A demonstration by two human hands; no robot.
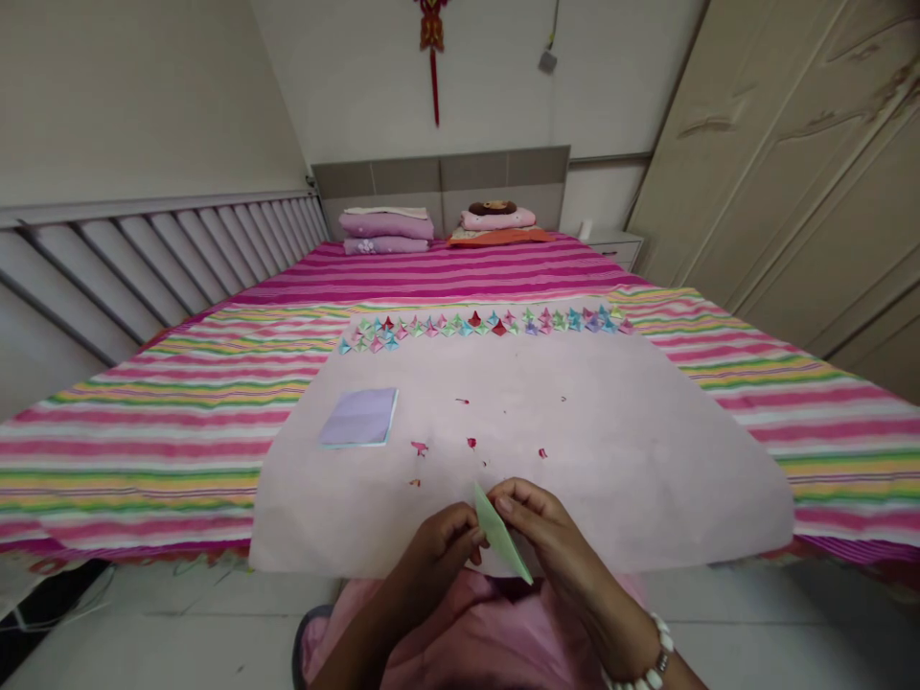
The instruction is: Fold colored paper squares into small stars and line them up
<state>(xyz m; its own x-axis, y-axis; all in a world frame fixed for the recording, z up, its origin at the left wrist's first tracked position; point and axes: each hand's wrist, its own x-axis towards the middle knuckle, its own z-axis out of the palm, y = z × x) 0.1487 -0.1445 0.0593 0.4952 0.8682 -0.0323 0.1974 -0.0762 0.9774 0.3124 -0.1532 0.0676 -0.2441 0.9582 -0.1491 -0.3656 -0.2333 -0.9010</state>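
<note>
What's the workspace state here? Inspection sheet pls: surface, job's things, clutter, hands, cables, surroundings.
Surface: pale pink sheet spread over a striped bedcover.
Job's things: green paper folded, pinched between both hands; lilac paper stack lying flat to the left; row of folded paper pieces along the sheet's far edge.
Clutter: small paper scraps scattered mid-sheet.
Hands: left hand and right hand both grip the green paper.
Cables: nothing seen.
Surroundings: pillows at the headboard, wardrobe on the right, red ornament on the wall.
</note>
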